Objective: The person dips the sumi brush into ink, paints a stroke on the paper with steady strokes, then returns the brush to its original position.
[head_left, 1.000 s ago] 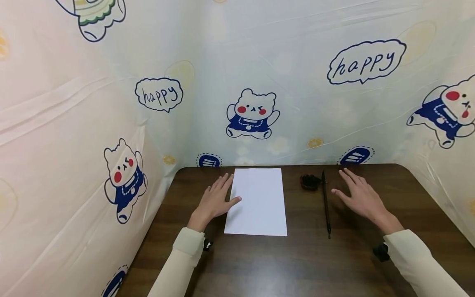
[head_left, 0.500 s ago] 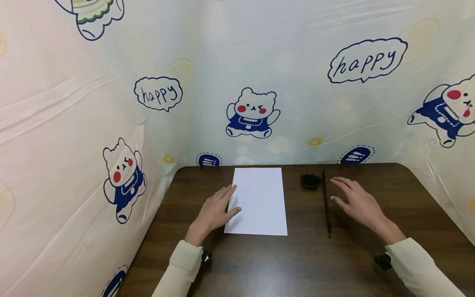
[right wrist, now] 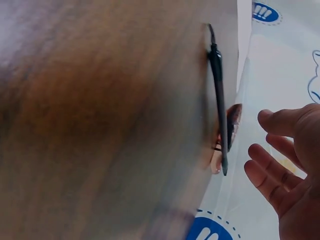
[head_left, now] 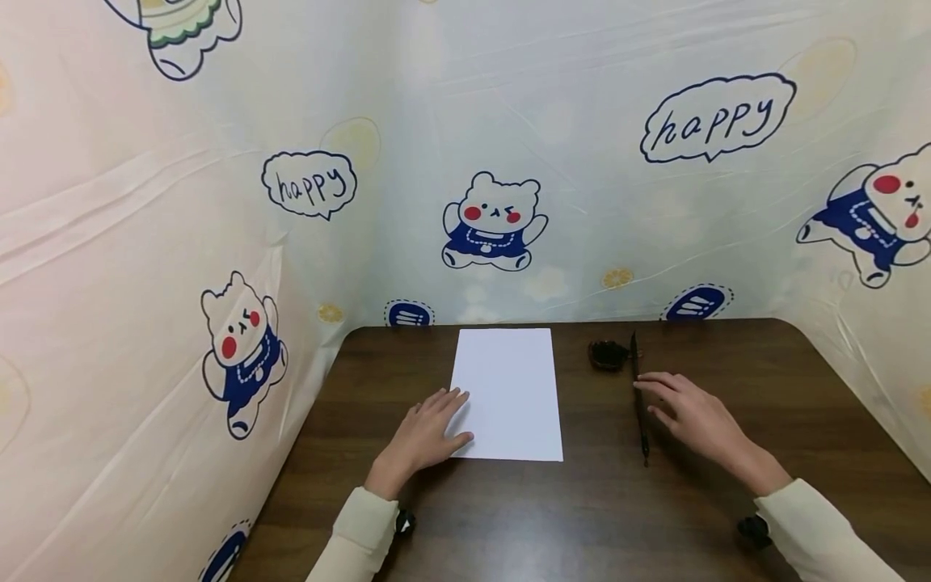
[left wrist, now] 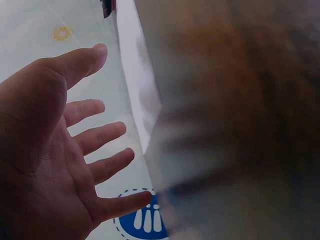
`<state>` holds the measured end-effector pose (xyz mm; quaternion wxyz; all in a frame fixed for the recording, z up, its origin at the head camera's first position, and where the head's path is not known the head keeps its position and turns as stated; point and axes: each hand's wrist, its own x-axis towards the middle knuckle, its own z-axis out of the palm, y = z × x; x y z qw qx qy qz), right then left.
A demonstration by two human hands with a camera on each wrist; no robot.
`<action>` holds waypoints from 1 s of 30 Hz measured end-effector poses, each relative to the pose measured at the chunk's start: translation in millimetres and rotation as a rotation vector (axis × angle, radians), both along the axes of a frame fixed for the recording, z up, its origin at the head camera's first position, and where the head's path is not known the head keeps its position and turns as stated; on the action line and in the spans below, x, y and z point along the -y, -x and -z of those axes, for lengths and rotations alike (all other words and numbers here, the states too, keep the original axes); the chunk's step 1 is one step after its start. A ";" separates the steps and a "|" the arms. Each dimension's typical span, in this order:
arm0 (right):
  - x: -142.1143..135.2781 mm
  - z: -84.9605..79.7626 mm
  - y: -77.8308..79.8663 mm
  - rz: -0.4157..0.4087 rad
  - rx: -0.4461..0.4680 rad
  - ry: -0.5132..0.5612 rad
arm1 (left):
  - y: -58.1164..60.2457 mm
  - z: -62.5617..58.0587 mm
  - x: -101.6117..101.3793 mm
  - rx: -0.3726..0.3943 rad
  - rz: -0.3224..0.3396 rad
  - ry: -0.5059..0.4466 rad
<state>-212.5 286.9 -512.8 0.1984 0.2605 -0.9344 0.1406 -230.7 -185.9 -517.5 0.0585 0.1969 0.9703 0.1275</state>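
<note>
In the head view, a white sheet of paper (head_left: 509,396) lies flat on the brown table. My left hand (head_left: 425,436) is over the sheet's lower left edge, fingers spread; in the left wrist view the left hand (left wrist: 60,145) holds nothing. Toward the right lies a slim dark writing brush (head_left: 639,412), its upper end beside a small dark ink dish (head_left: 608,356). My right hand (head_left: 701,420) hovers just right of the brush, fingertips near its shaft; contact cannot be made out. In the right wrist view, the fingers appear apart from the brush (right wrist: 220,95).
The wooden table (head_left: 509,517) has rounded far corners. Behind and beside it hangs a pale curtain (head_left: 582,202) printed with cartoon bears. Dark wrist-worn devices sit at both cuffs, such as the right device (head_left: 754,531).
Both hands have drawn back toward the near side. The left slid down along the sheet's edge; the right moved closer to the brush shaft. Paper, brush and dish have stayed put.
</note>
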 end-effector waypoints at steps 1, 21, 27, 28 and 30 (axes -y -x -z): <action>0.2 1.1 0.1 -0.008 0.001 -0.004 | -0.1 1.3 0.5 0.005 0.004 0.004; 0.2 21.8 5.2 -0.105 0.051 -0.066 | -5.1 6.0 4.0 0.074 0.014 -0.006; 0.0 23.4 5.2 -0.115 0.065 -0.079 | -6.7 5.3 4.2 0.091 0.012 -0.014; 0.1 23.2 4.8 -0.117 0.064 -0.082 | -7.2 5.5 4.1 0.095 0.012 -0.015; 0.2 23.5 3.9 -0.122 0.066 -0.086 | -7.6 5.9 3.4 0.099 0.012 -0.014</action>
